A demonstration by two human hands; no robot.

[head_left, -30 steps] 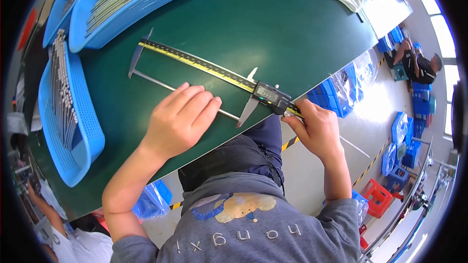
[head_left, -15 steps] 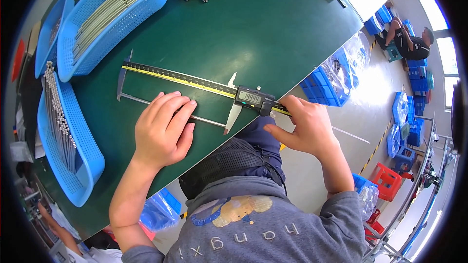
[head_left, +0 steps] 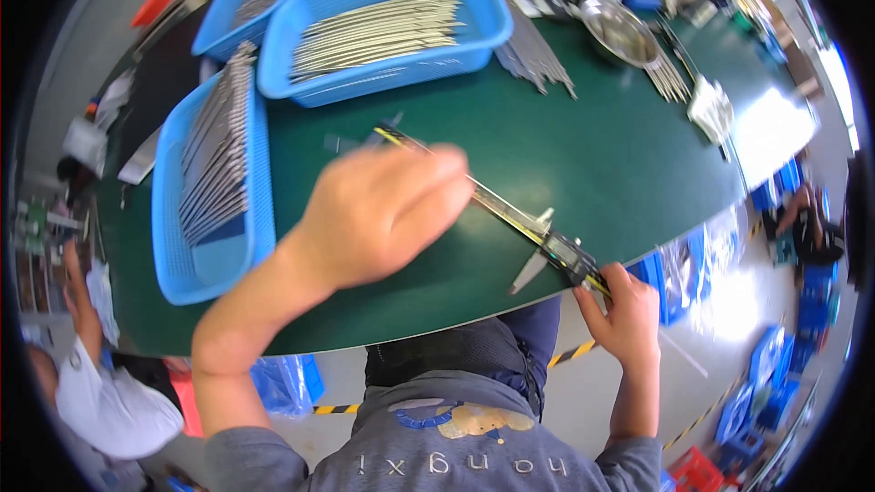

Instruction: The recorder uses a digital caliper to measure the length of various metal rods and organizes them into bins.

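Observation:
A digital caliper (head_left: 567,257) lies slantwise across the green table, its jaws spread wide apart. The thumb and fingers of my right hand (head_left: 625,314) grip its near right end, by the table's edge. Above the beam, in front of the caliper's far end, is my left hand (head_left: 378,214), smeared by motion. Its fingers are curled together, and what they hold, if anything, is hidden. A blue basket (head_left: 260,219) left of this hand holds several thin metal rods (head_left: 214,155) with bright ends.
Another blue basket (head_left: 499,23) with pale rods (head_left: 383,32) stands beyond my left hand, a smaller blue basket (head_left: 202,32) beside it. Grey rods (head_left: 533,55), a metal bowl (head_left: 620,34) and a white glove (head_left: 711,112) lie farther right. A person in white (head_left: 114,396) sits at left.
My left hand has lifted off the thin metal rod and closed up. The rod no longer shows between the caliper's jaws. My right hand keeps the caliper's end; the view has swung.

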